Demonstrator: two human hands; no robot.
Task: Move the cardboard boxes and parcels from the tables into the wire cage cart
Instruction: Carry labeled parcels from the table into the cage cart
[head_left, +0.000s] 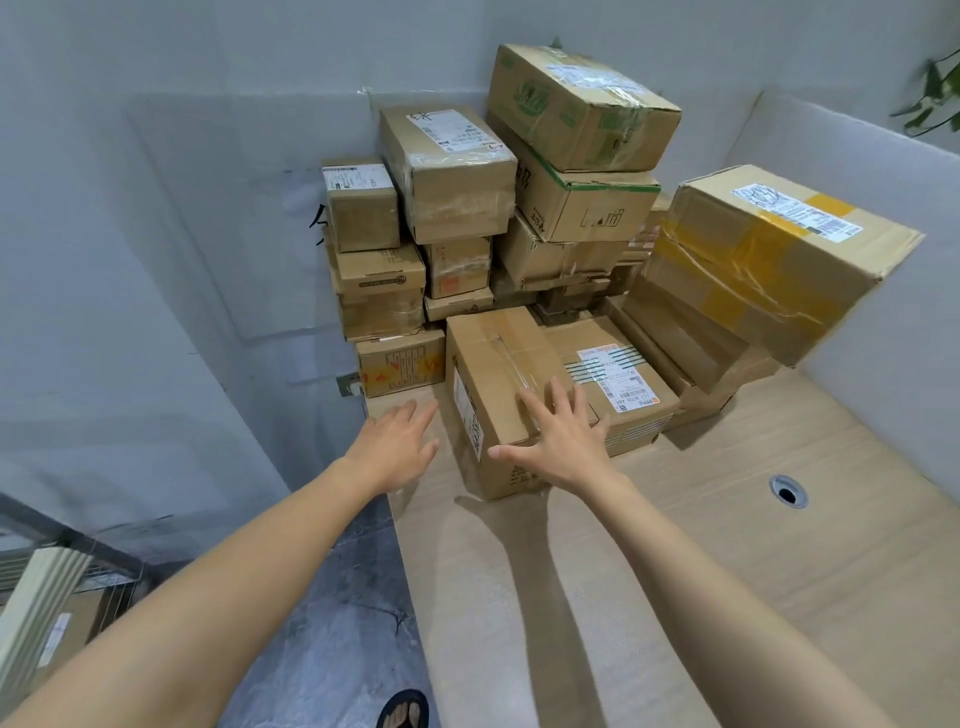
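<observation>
From the head camera, a light wooden desk (727, 545) stands in a corner of the room. A big pile of cardboard boxes (571, 208) fills the far end of the desk, right against the wall. The boxes are stacked on each other, some straight and some crooked. One large box with yellow tape (769, 270) leans at the right side of the pile.

The front box (493, 374) sits on the desk at the near edge of the pile. It has clear tape along its top and a white label on its left side. Just beside it on the right lies a flat box with green stripes (623, 374).

Two bare arms reach out toward the front box. The right grip (561, 441) is over the near top edge of this box. Its fingers are spread wide and its thumb sticks out to the left. I cannot tell if it presses on the box. The left grip (395, 447) is just left of the box, over the desk corner. Its fingers are straight and close together, and they hold nothing.

The wire cage cart (111, 577) peeks in at the bottom left, with a box (57, 639) inside it. A round hole (788, 491) is in the desk on the right. A foot in a dark sandal (402, 709) stands on the grey floor (332, 623).
</observation>
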